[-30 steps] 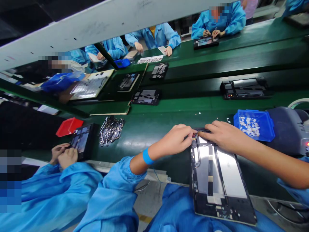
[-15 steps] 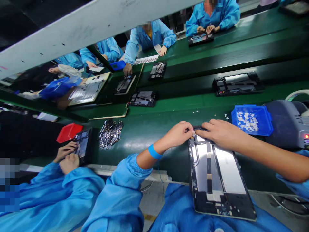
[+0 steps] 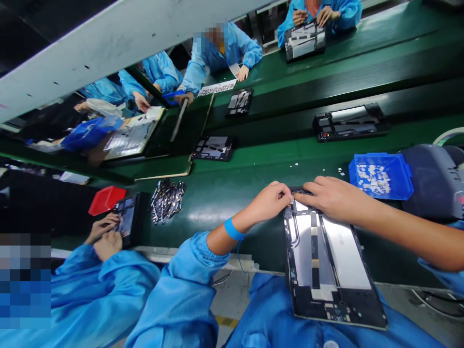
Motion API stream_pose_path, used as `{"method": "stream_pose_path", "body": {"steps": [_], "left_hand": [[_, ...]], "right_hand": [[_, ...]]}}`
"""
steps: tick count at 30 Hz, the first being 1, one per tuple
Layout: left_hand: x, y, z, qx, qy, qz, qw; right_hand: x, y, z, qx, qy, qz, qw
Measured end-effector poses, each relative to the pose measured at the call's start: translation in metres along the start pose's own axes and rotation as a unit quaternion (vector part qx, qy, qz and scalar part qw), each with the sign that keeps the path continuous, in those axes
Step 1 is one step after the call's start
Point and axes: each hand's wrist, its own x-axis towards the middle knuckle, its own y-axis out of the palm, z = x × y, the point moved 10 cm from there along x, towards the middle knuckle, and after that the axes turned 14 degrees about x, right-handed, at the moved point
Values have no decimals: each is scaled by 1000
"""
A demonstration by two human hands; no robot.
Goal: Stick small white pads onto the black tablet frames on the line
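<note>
An opened tablet (image 3: 346, 256), its silver battery and black flex cables bare, lies tilted, its top end on the green bench and its lower end over my lap. At its upper left corner, my left hand (image 3: 270, 200) is pinched closed. A tiny pale piece shows by those fingertips, too small to name. My right hand (image 3: 328, 198) grips the tablet's top edge, one digit pressing the same corner beside the left fingertips; its other fingers are partly hidden. A blue band (image 3: 234, 229) with a thin cord circles my left wrist.
Right of my hands stand a blue tray (image 3: 402, 179) of small white bits and a dark machine (image 3: 431, 179). Leftward lie a pile of small metallic parts (image 3: 166, 201) and a red bin (image 3: 106, 200). A co-worker's hands (image 3: 108, 237) work on another tablet (image 3: 127, 217). More opened tablets (image 3: 213, 148) lie ahead.
My hands and the tablet stay almost still. Across the bench, one co-worker has raised a tablet on its edge, and another has tipped a tablet upright.
</note>
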Motion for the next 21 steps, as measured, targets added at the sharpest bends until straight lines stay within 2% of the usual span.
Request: {"method": "stream_pose_path", "body": {"steps": [21], "left_hand": [[-13, 7, -2, 16, -20, -129, 991]], "right_hand": [[1, 0, 0, 2, -1, -2, 1000]]}}
